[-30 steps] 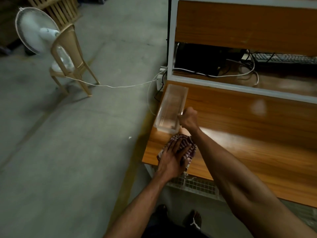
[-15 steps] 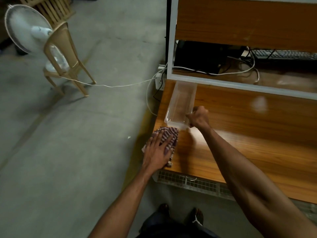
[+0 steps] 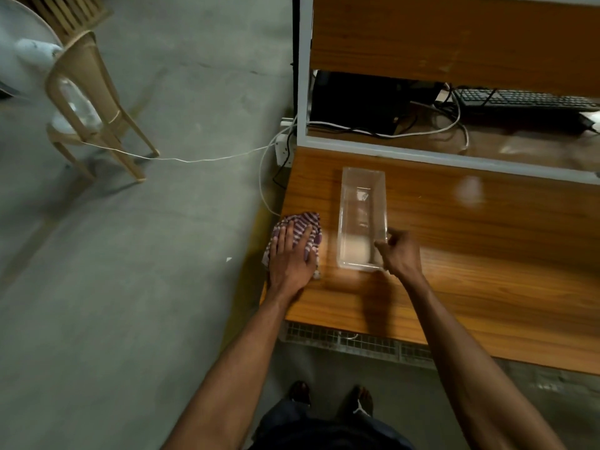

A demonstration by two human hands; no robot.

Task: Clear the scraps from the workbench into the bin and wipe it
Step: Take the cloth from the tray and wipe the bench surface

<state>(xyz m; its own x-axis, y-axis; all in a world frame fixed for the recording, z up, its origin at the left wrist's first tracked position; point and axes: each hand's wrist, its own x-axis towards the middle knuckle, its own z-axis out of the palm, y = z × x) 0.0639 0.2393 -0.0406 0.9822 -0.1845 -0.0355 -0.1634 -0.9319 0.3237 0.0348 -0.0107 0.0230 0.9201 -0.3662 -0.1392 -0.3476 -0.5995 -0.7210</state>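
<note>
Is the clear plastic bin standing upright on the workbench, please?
Upright: the clear plastic bin sits flat on the workbench, open top up, right hand gripping its rim.

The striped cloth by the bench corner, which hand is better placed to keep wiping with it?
Left. The left hand already lies flat on the striped cloth at the workbench corner, while the right hand grips the clear bin.
</note>
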